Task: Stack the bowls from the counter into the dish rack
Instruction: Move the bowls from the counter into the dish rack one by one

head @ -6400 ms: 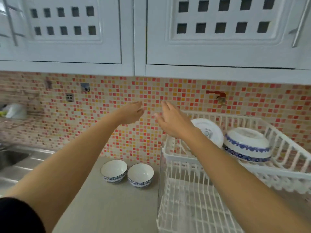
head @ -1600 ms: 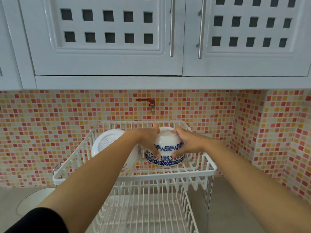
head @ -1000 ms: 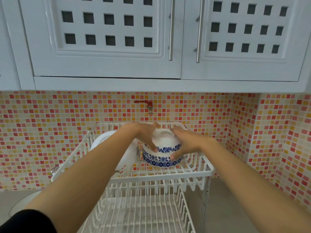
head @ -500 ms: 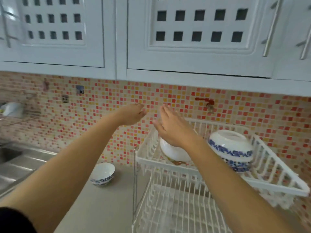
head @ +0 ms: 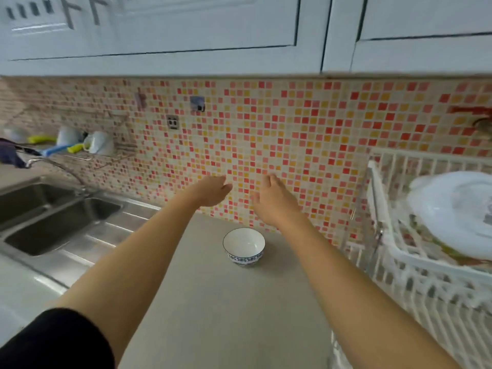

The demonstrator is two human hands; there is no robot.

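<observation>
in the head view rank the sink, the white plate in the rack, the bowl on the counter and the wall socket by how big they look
1. sink
2. white plate, cut off by the frame edge and nearer the camera, so its rank is less sure
3. bowl
4. wall socket

White cupboards (head: 186, 25) hung above a red-and-yellow mosaic wall (head: 292, 134); a steel sink (head: 61, 219) adjoined the grey bench (head: 213, 302).

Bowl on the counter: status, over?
Both hands, left and right, open, empty. One bowl upright on counter, untouched. Nothing in the way.
</observation>
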